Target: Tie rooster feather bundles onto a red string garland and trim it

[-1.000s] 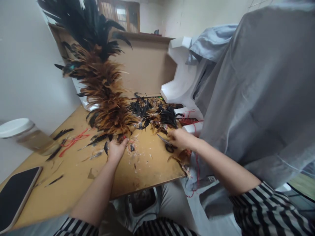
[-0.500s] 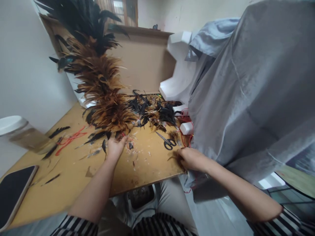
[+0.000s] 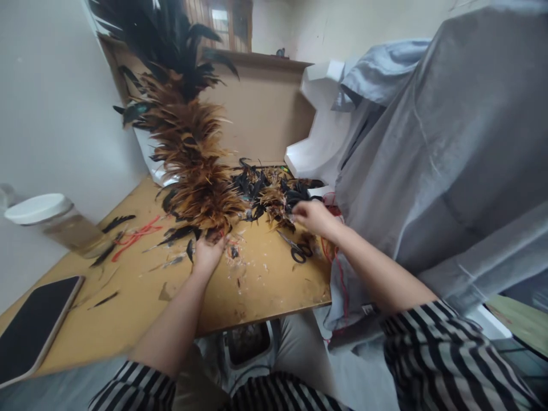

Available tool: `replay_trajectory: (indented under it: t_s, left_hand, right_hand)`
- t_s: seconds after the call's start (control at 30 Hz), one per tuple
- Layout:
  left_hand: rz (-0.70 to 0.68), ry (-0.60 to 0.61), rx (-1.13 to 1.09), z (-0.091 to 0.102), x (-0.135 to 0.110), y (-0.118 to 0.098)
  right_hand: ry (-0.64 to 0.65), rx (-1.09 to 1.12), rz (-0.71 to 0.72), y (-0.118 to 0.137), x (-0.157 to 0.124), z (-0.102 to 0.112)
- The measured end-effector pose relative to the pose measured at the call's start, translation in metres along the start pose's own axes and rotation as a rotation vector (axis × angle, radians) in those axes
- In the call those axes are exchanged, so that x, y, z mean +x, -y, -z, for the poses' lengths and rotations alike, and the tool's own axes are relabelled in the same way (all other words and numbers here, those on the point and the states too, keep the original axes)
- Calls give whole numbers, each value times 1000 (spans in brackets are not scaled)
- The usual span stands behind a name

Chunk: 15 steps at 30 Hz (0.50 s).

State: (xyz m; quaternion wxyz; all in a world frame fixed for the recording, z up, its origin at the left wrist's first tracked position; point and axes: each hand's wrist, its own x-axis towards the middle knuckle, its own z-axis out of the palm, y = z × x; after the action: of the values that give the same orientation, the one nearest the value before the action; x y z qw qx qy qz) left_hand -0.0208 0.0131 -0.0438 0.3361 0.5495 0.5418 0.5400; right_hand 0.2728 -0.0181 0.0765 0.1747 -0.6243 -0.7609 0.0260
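A tall feather duster (image 3: 192,148), brown below and black at the top, stands upright on the left of the table. At its lower end my left hand (image 3: 209,250) is closed around the base, where a bit of red shows by the thumb. My right hand (image 3: 315,218) reaches over the pile of loose feathers (image 3: 269,194), its fingers bent at the pile's near right edge. Whether a feather is between those fingers is hidden. Black-handled scissors (image 3: 298,250) lie just below my right hand.
Left on the table are red strings (image 3: 136,238), a lidded jar (image 3: 72,225) of yellowish liquid and a phone (image 3: 38,325). Grey cloth (image 3: 428,171) hangs along the right side beside white foam (image 3: 317,137). Feather scraps lie near the front edge.
My right hand has moved from the table's front right edge up and away to the feather pile. The brown feathers it held low are out of sight. My left hand keeps its hold.
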Motion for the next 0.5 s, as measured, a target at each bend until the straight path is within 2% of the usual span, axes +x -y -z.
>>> replay_trajectory:
  t_s: [0.03, 0.1, 0.23, 0.37, 0.5]
  left_hand:
    - [6, -11, -16, -1, -1, -2]
    - [5, -7, -29, -2, -1, -4]
    - [-47, 37, -13, -3, 0, 1]
    - [-97, 73, 69, 0, 2, 7]
    - [-98, 60, 90, 1, 0, 2]
  right_hand:
    - [136, -52, -12, 2, -14, -9]
    - [290, -197, -28, 6, -41, -28]
    - [311, -385, -71, 14, -68, -52]
    - [325, -340, -41, 21, -66, -58]
    - [333, -252, -8, 25, -59, -60]
